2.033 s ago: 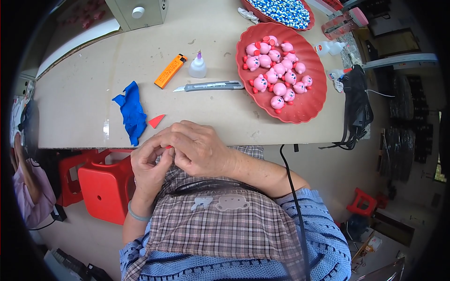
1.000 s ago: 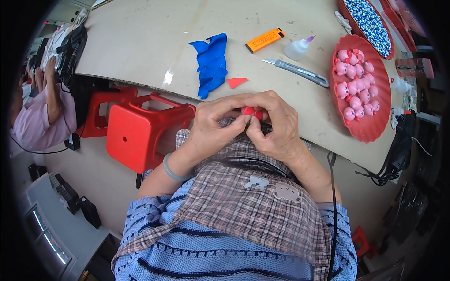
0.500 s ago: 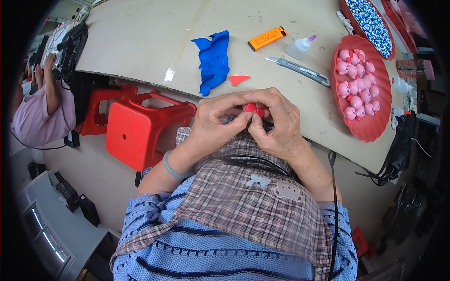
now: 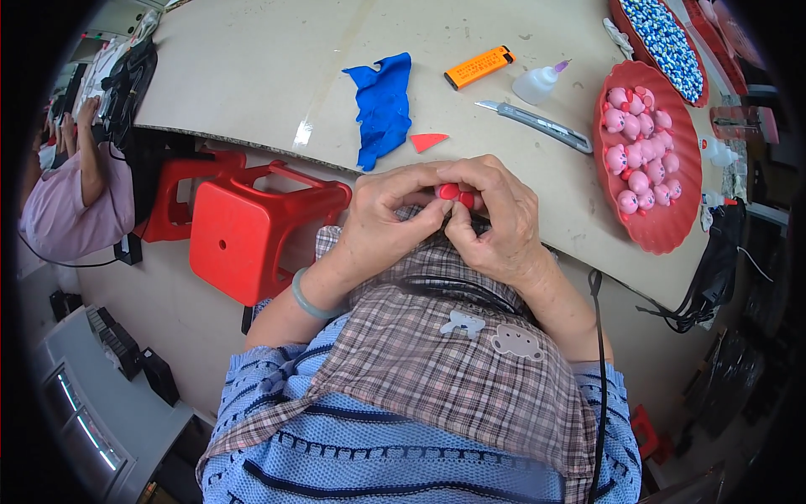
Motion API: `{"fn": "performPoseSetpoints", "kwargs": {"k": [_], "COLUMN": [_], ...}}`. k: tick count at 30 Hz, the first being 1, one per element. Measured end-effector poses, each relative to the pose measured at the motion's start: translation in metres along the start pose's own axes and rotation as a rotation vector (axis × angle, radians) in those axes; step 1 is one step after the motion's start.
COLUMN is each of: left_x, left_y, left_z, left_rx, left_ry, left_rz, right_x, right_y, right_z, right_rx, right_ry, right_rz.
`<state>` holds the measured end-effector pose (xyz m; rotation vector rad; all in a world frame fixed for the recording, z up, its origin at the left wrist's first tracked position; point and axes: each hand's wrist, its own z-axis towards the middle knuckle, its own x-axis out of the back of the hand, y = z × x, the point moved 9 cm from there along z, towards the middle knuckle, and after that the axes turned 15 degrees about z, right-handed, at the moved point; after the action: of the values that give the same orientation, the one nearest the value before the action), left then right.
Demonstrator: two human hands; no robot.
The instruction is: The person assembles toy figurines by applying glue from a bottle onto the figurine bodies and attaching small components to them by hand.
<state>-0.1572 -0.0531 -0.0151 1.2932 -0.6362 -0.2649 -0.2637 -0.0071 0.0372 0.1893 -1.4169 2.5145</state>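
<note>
Closest to me, my checked apron [image 4: 453, 361], and just past it, two hands busy together. Left hand [image 4: 382, 206]: curled, thumb and forefinger closed in a pinch. Right hand [image 4: 499, 214]: much the same, fingertips closed in from the other side. Caught between them, right at the tips, is the red piece [image 4: 450, 192], two rounded lobes showing; the rest hides behind my fingers, so I can't tell its full shape. Here's how I'd judge it done well: thumbs close together, wrists level, pressure even from both sides, never so hard that something this small skids out. Lobes in sight, too, not under a thumb! Beyond my knuckles, a red scrap [image 4: 429, 142] on the tabletop [image 4: 252, 92], rumpled blue cloth [image 4: 382, 113] beside it. Further out, the grey cutter [image 4: 537, 128], blade bare, so mind that side. Over right, pink figures [image 4: 617, 159] in their scalloped dish [image 4: 655, 239]; farther, a white bottle [image 4: 533, 86] and orange lighter [image 4: 479, 68].
</note>
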Motion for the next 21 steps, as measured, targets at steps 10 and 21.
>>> {"fn": "performPoseSetpoints", "kwargs": {"k": [10,21], "left_x": [0.0,-0.001], "left_y": [-0.005,-0.014], "left_z": [-0.002,-0.002], "left_rx": [0.03,0.113], "left_ry": [-0.008,-0.088], "left_rz": [-0.032,-0.276], "right_x": [-0.001,-0.002], "right_y": [0.003,0.005], "right_z": [-0.004,-0.005], "right_rx": [-0.043,-0.079], "right_ry": [-0.009,0.01], "right_rz": [-0.021,0.023]}}
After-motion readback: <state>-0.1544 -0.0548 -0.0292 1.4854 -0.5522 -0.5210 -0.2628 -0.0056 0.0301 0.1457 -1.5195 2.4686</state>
